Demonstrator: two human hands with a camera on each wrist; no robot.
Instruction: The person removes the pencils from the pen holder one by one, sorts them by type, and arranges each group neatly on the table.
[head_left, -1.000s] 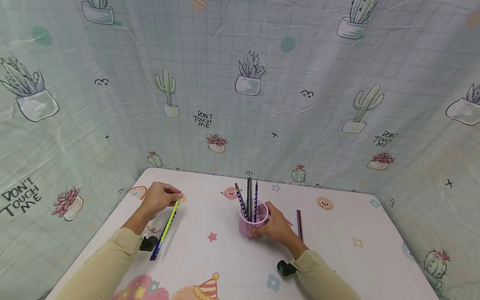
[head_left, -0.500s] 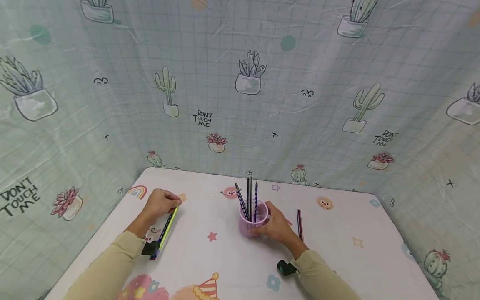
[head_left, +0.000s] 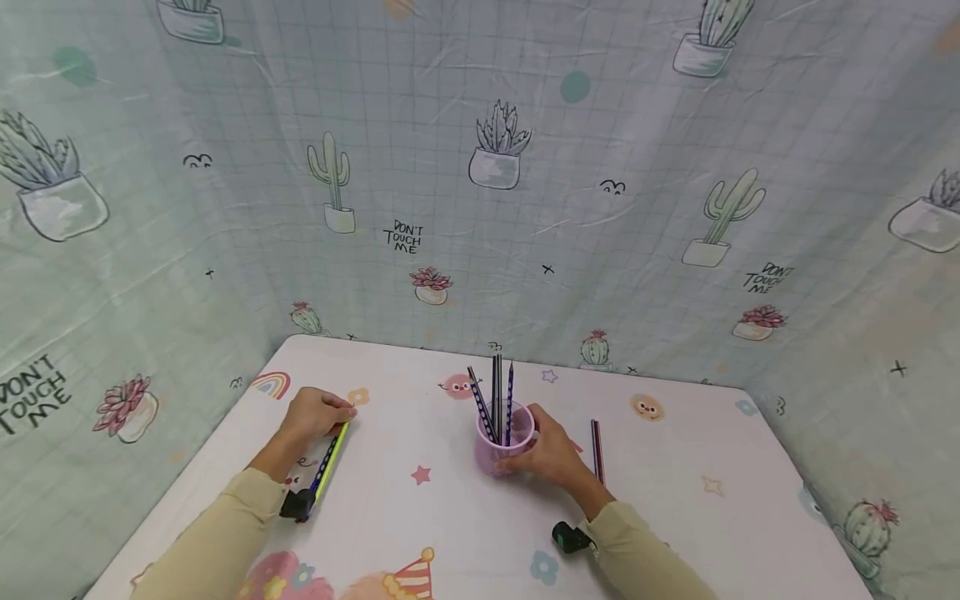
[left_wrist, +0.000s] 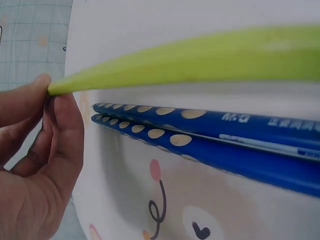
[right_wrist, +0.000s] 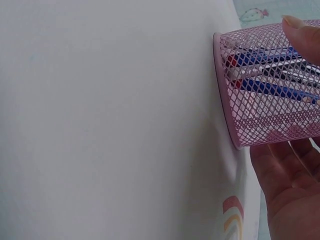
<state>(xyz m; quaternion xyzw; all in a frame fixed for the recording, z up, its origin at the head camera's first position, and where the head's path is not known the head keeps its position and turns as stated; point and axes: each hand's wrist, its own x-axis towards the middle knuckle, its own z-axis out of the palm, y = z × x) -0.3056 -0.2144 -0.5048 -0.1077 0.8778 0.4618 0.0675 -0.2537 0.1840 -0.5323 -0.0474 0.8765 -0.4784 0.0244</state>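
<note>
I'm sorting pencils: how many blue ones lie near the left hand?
2, side by side near the left hand: one blue pencil is closer to the yellow stick, the other blue pencil farther from it. More could be hidden.

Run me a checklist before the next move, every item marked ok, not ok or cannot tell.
1. Left hand pinching the yellow stick by its end: ok.
2. Left hand clear of the two blue pencils: ok, a gap shows in the left wrist view.
3. Yellow stick above the cup: not ok, it is off to the left.
4. Cup upright, right hand around its side: ok.
5. Space in the cup beside its pencils: ok.
6. Stick's far end off the table: cannot tell.
</note>
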